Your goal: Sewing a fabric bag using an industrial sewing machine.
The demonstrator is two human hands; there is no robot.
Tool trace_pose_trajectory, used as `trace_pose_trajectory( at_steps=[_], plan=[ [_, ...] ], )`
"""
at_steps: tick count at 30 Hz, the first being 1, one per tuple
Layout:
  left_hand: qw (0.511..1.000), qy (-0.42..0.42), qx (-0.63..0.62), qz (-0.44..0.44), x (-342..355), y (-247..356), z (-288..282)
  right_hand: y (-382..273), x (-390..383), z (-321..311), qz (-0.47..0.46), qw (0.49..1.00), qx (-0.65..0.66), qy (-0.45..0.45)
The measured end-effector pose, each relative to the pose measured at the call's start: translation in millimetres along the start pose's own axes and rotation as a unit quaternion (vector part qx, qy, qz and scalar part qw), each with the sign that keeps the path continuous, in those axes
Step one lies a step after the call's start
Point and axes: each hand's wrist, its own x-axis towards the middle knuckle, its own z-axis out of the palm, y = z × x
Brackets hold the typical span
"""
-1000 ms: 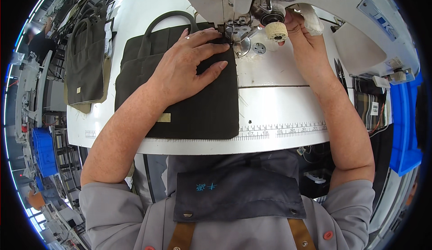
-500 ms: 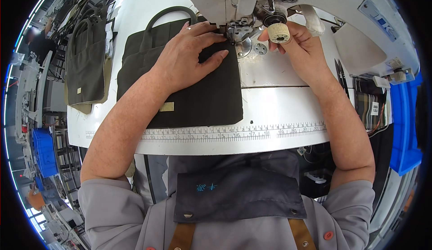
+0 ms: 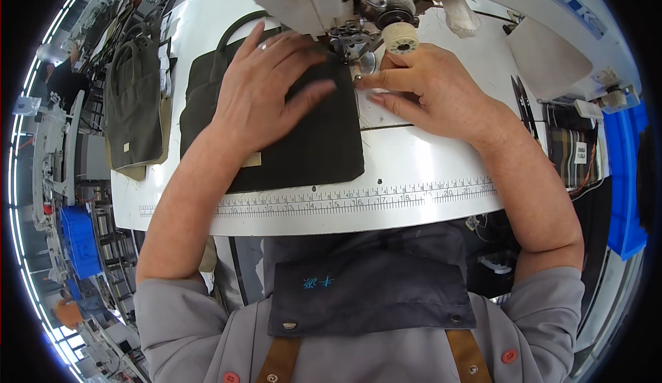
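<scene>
A dark olive fabric bag piece (image 3: 321, 142) lies flat on the white sewing table, its looped handle (image 3: 231, 30) at the far side. My left hand (image 3: 258, 90) rests on it with fingers spread, slightly blurred. Its far right edge reaches the needle and presser-foot area of the sewing machine (image 3: 353, 42). Beside that edge, my right hand (image 3: 438, 86) has its index finger and thumb stretched toward the fabric, their tips apart; whether they touch it is unclear. Just above this hand sits a cream ridged knob (image 3: 401, 39). A pale label (image 3: 253, 160) shows partly beside my left wrist.
More olive bag pieces (image 3: 134, 107) are stacked at the left. A printed ruler (image 3: 331, 202) runs along the table's near edge. Dark scissors or snips (image 3: 525, 107) lie at right, near striped fabric (image 3: 572, 152) and a blue bin (image 3: 624, 183).
My right hand has left the cream knob and come down and left to the fabric's edge. My left hand has shifted slightly left and nearer, its fingers lifting and spreading. The view has moved a little.
</scene>
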Motion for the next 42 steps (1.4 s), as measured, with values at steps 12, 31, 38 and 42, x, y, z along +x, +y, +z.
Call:
trace_pose_trajectory(
  at_steps=[12, 31, 38, 42],
  plan=[
    [0.976, -0.088, -0.189, -0.068, -36.1, 61.8, -34.4, -12.5, -0.7, 1.8, -0.039, 0.999, 0.003, -0.018],
    [0.889, -0.091, -0.432, -0.119, -37.7, 33.7, -17.6, -23.3, 2.2, 3.3, -0.022, 0.997, -0.072, -0.004],
    [0.973, -0.174, -0.138, -0.063, -28.6, 56.2, -19.1, -19.0, -1.9, 4.4, -0.051, 0.994, -0.095, 0.000],
    [0.975, -0.178, -0.118, -0.063, -28.9, 56.3, -19.3, -19.1, -4.2, 4.2, -0.073, 0.993, -0.093, 0.008]
  ],
)
